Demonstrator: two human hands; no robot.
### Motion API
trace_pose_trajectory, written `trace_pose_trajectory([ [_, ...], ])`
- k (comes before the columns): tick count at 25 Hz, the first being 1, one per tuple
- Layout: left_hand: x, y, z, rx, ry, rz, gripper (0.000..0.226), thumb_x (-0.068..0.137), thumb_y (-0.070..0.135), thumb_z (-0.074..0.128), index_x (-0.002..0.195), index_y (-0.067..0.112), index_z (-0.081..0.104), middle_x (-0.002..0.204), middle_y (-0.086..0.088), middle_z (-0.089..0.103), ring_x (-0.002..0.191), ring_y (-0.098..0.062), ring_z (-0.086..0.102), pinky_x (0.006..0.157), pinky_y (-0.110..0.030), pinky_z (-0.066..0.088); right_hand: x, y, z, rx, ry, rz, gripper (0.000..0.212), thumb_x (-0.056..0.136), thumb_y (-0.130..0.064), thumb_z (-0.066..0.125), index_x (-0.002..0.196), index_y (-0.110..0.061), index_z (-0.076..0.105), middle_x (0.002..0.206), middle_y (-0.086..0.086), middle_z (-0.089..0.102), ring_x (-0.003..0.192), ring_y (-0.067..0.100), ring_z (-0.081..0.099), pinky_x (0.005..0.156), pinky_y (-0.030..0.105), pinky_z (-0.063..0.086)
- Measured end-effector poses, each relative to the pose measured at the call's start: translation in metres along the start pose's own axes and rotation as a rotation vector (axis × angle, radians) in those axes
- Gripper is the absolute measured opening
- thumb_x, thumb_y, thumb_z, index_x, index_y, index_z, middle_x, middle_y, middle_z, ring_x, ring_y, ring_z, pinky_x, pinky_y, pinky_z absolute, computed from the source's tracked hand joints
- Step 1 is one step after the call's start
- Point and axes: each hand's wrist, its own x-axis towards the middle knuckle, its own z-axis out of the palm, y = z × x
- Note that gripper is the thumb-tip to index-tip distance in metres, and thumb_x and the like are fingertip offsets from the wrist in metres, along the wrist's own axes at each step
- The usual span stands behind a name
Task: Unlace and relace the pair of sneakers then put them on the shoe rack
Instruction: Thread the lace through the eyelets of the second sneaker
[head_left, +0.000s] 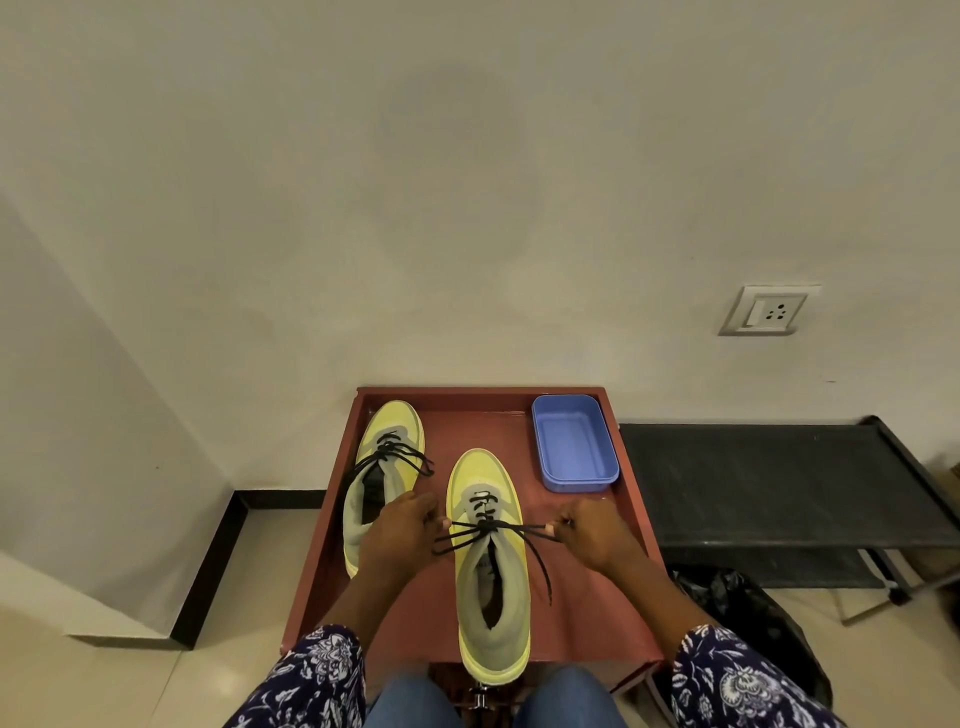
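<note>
We have the near yellow sneaker on the red-brown surface, toe pointing away, and we are pulling its black lace out to both sides. Our left hand has its grip pinched on a loop at the left of the knot, and our right hand pinches the lace near its tip on the right. The second yellow sneaker lies to the left and farther back, its bow already tied. A blue plastic tray stands at the far right corner. The black shoe rack stands just beside the surface, on the right.

The lace is thin, limp and likely to slip, so a fingertip pinch close to the knot suits it. The sneakers look light and soft; we judge the heel collar the best hold for carrying.
</note>
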Motion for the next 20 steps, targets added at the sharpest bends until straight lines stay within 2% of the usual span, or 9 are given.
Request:
trace_pose_trajectory([
  [2,-0.001,0.001,0.000,0.020,-0.014,-0.003,0.023,0.091,0.026,0.052,0.080,0.006,0.054,0.081,-0.001,0.047,0.072,-0.016,0.048,0.061,-0.025,0.033,-0.001,-0.002,0.001,-0.053,0.020,0.014,0.025,0.092,-0.023,0.053,0.084,-0.007,0.069,0.071,0.004,0.058,0.072,0.021,0.058,0.064,0.026,0.044],
  [4,-0.002,0.002,0.002,0.041,-0.024,0.000,0.026,0.092,0.024,0.051,0.068,0.017,0.043,0.079,0.000,0.044,0.070,-0.016,0.047,0.061,-0.025,0.033,-0.004,-0.003,0.000,-0.166,0.050,0.027,0.024,0.093,-0.027,0.049,0.080,-0.015,0.065,0.077,0.007,0.060,0.075,0.021,0.058,0.066,0.025,0.042],
  [5,-0.001,0.002,0.002,0.046,-0.035,-0.008,0.032,0.091,0.023,0.051,0.063,0.022,0.036,0.077,0.001,0.043,0.069,-0.017,0.046,0.060,-0.027,0.034,-0.005,-0.003,0.000,-0.217,0.076,0.035,0.024,0.093,-0.030,0.048,0.078,-0.019,0.062,0.079,0.005,0.061,0.077,0.020,0.059,0.070,0.026,0.043],
  [7,0.000,0.000,0.004,0.036,-0.043,-0.018,0.039,0.091,0.020,0.051,0.060,0.027,0.028,0.073,0.003,0.040,0.064,-0.016,0.045,0.056,-0.027,0.036,-0.005,-0.001,0.003,-0.269,0.126,0.081,0.024,0.092,-0.035,0.046,0.080,-0.022,0.062,0.086,0.002,0.065,0.086,0.019,0.062,0.089,0.034,0.043],
  [9,0.000,-0.001,0.005,0.007,-0.043,-0.016,0.038,0.091,0.018,0.050,0.061,0.025,0.029,0.069,0.006,0.036,0.057,-0.010,0.040,0.049,-0.017,0.030,-0.005,-0.001,0.004,-0.299,0.153,0.133,0.025,0.092,-0.038,0.046,0.086,-0.023,0.065,0.093,0.000,0.068,0.094,0.019,0.062,0.101,0.042,0.036],
  [11,0.000,-0.003,0.006,-0.043,-0.030,-0.012,0.035,0.092,0.016,0.049,0.062,0.022,0.033,0.068,0.007,0.036,0.055,-0.007,0.038,0.048,-0.015,0.031,-0.005,0.000,0.006,-0.326,0.161,0.159,0.026,0.092,-0.038,0.045,0.089,-0.023,0.065,0.097,-0.001,0.068,0.097,0.019,0.061,0.103,0.042,0.033],
  [12,0.000,-0.004,0.007,-0.071,-0.019,-0.012,0.032,0.092,0.015,0.049,0.064,0.019,0.036,0.068,0.006,0.037,0.056,-0.010,0.040,0.052,-0.017,0.036,-0.005,0.000,0.006,-0.337,0.164,0.166,0.026,0.092,-0.038,0.044,0.090,-0.023,0.065,0.098,-0.001,0.068,0.098,0.019,0.061,0.104,0.042,0.033],
  [14,0.001,-0.008,0.008,-0.065,-0.002,-0.018,0.022,0.091,0.015,0.050,0.070,0.014,0.044,0.071,0.003,0.041,0.062,-0.017,0.045,0.062,-0.030,0.040,-0.005,0.001,0.008,-0.353,0.162,0.187,0.026,0.093,-0.038,0.043,0.092,-0.023,0.065,0.100,-0.001,0.068,0.099,0.018,0.061,0.104,0.041,0.034],
  [20,0.001,-0.014,0.013,-0.080,0.026,-0.026,0.016,0.091,0.016,0.051,0.076,0.011,0.050,0.076,0.001,0.047,0.068,-0.018,0.047,0.065,-0.031,0.037,-0.004,0.001,0.015,-0.338,0.163,0.244,0.024,0.092,-0.036,0.044,0.093,-0.026,0.066,0.099,-0.003,0.069,0.103,0.018,0.058,0.102,0.039,0.033],
])
